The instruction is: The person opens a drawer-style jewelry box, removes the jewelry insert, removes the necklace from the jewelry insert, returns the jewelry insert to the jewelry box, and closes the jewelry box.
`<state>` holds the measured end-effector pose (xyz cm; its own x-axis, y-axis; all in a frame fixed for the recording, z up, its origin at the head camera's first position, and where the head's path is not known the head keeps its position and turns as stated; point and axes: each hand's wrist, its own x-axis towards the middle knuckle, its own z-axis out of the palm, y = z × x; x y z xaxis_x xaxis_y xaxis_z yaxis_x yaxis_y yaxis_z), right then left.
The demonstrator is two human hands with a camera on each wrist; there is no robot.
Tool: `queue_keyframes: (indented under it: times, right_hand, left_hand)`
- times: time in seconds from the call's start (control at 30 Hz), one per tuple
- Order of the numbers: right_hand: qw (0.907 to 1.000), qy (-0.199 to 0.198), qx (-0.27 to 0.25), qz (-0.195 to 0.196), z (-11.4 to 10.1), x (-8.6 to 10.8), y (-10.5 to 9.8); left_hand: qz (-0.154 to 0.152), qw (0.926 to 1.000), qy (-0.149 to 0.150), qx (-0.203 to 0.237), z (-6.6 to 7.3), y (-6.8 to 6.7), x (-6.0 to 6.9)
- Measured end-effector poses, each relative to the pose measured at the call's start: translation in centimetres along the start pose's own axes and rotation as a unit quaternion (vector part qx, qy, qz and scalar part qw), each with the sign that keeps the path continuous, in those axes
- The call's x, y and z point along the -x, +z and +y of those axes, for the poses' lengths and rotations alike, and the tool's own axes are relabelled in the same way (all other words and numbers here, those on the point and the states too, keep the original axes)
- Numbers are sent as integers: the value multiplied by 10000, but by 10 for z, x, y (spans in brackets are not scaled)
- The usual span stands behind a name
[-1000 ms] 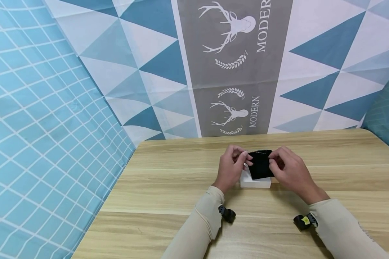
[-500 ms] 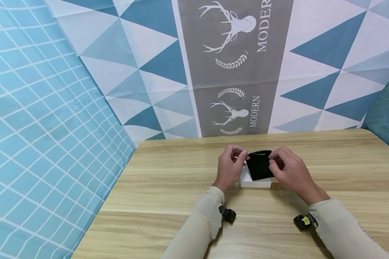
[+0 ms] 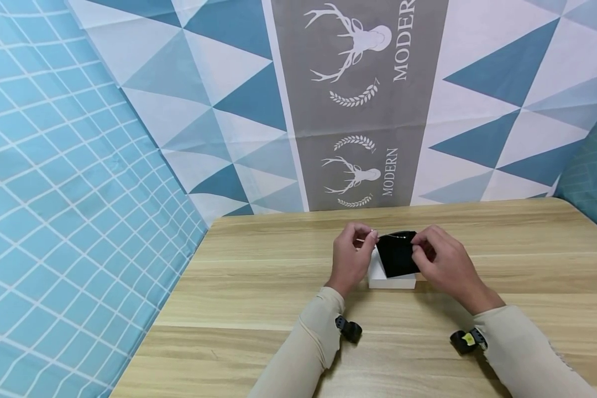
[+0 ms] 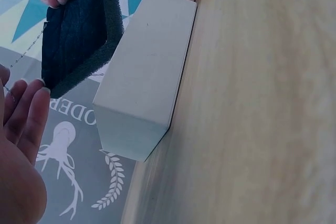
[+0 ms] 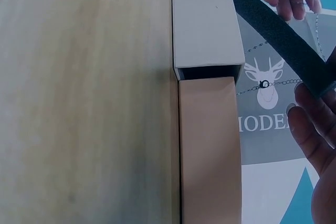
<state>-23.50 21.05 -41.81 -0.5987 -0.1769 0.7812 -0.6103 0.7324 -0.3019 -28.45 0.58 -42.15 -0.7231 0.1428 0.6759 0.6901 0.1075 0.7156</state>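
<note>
Clearly, a two-handed hold above the wood-grain table (image 3: 258,298)

A white box sleeve (image 3: 392,283) sits on it, its tan drawer (image 5: 210,150) part-way out; above these, the right hand (image 3: 446,262) pinches the black foam pad (image 3: 398,257) by one edge, presumably to steady it; the left hand (image 3: 350,257) pinches the fine link chain (image 5: 290,82), apparently to hold it up; its round clasp (image 5: 264,84) hangs loose.

Draped booth: patterned cloths (image 3: 249,105), wood-grain table (image 3: 258,271)
</note>
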Motion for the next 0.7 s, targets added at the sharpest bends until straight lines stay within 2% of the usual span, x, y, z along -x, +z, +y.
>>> queue_keyframes:
  times: [0.3, 0.7]
  right_hand:
    - [9998, -11, -169, 111, 0, 0, 0]
    - [9979, 234, -517, 297, 0, 3, 2]
  left_hand:
    - [215, 9993, 111, -295, -1, -2, -1]
    - [313, 9981, 249, -461, -2, -3, -1]
